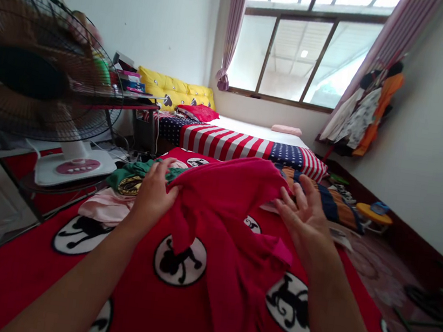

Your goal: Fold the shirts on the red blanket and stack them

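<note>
Left hand [155, 192] pinches the magenta garment [234, 189] over the monkey-print blanket [139, 297], between side edges; right hand [307, 221] splayed, grip unclear; even tension should limit creases

The garment [230, 189] is plain hot pink, the blanket [145, 308] red with white, dark-rimmed discs bearing black monkeys, one cloth [122, 173] green, another cloth [104, 205] pale pink. The bedspread [228, 144] mixes red and white stripes with white stars on navy; the pillow [199, 112] is red, the cushion [154, 83] yellow with dark hearts. The curtain [235, 21] is mauve, the stool [366, 211] orange-yellow, and the fan hub [27, 72] black.
</note>
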Action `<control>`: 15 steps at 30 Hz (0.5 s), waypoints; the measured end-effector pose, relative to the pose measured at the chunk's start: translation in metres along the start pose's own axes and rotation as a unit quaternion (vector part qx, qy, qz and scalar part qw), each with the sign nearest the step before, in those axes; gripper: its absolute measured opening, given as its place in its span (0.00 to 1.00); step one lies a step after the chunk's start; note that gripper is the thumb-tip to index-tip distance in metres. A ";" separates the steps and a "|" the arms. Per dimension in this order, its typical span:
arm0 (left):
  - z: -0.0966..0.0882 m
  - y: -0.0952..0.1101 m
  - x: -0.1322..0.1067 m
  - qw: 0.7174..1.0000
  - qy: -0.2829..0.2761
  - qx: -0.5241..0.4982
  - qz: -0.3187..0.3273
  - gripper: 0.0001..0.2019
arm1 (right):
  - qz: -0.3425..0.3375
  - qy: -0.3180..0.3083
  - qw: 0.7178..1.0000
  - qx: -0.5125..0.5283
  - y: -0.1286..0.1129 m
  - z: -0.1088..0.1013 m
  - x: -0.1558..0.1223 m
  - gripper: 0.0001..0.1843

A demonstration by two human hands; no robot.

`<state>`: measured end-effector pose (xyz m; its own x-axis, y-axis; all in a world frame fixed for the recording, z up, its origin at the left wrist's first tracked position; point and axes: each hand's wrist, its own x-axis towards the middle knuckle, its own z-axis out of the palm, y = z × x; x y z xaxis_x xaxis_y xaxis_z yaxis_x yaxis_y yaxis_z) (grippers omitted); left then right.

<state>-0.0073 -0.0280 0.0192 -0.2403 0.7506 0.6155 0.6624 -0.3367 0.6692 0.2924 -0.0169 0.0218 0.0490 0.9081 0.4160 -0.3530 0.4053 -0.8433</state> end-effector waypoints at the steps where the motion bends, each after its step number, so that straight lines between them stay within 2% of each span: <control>1: 0.002 -0.002 0.002 0.998 0.055 0.017 0.024 0.19 | -0.004 -0.003 1.000 -0.015 0.004 0.002 0.001 0.39; 2: 0.004 -0.002 0.002 0.996 0.069 0.031 0.048 0.23 | 0.001 -0.003 0.999 -0.038 0.008 0.003 0.002 0.40; 3: 0.006 -0.002 0.000 0.996 0.053 0.038 0.064 0.24 | 0.008 -0.003 0.998 -0.065 0.009 0.002 0.003 0.38; 4: 0.010 -0.001 -0.003 0.997 0.012 0.037 0.068 0.22 | 0.017 -0.002 0.995 -0.094 0.010 0.001 0.003 0.35; 6: 0.017 0.004 -0.013 0.990 -0.126 0.022 0.054 0.16 | 0.037 -0.012 0.988 -0.151 0.009 -0.005 0.003 0.27; 7: 0.020 0.006 -0.019 0.975 -0.215 0.015 0.045 0.15 | 0.050 -0.024 0.982 -0.178 0.008 -0.008 0.003 0.24; 9: 0.025 0.009 -0.032 0.918 -0.392 0.026 0.046 0.17 | 0.075 -0.063 0.965 -0.245 0.012 -0.016 0.002 0.20; 11: 0.028 0.011 -0.043 0.857 -0.504 0.077 0.076 0.25 | 0.087 -0.106 0.934 -0.331 0.022 -0.024 0.001 0.17; 13: 0.032 0.013 -0.052 0.826 -0.533 0.150 0.107 0.34 | 0.094 -0.137 0.884 -0.438 0.039 -0.032 -0.001 0.18; 15: 0.038 0.014 -0.059 0.821 -0.515 0.215 0.122 0.37 | 0.108 -0.151 0.814 -0.551 0.058 -0.039 -0.003 0.23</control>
<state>0.0433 -0.0555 -0.0238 0.5174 0.8476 -0.1180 0.8441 -0.4827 0.2335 0.3077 0.0083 -0.0418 -0.1927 0.9709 0.1419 0.7369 0.2387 -0.6324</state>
